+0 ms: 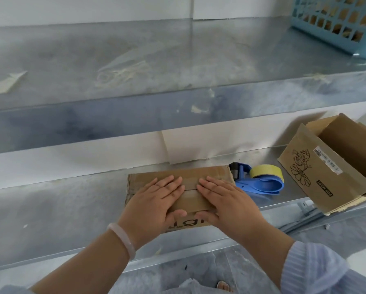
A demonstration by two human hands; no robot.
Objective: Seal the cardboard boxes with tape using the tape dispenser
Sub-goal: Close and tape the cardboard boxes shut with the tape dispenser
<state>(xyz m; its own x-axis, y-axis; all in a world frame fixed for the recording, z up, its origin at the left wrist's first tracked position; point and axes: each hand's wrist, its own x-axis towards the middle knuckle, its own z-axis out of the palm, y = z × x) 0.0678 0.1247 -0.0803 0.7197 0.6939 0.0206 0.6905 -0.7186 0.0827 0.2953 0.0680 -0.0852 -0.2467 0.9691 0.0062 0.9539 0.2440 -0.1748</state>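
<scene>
Boxes: 2. Closed flat brown cardboard box [199, 172] at 6 o'clock — left hand [154, 200] and right hand [226, 200] press flat on top, fingers straight, seam mostly covered. Blue tape dispenser with yellow roll [260, 183]: 1, at its 3 o'clock. Open printed cardboard box [317, 172] beyond — cropped by frame.

Browns, blues and grey

Brown box [190, 200] with black lettering; blue dispenser [260, 185], yellow tape [264, 170]; brown open box [317, 172] with black flower drawing and white label; light-blue lattice basket [334, 24]; mottled grey shelf [71, 209]; pale bracelet [122, 236]; blue-striped sleeve [317, 270].
</scene>
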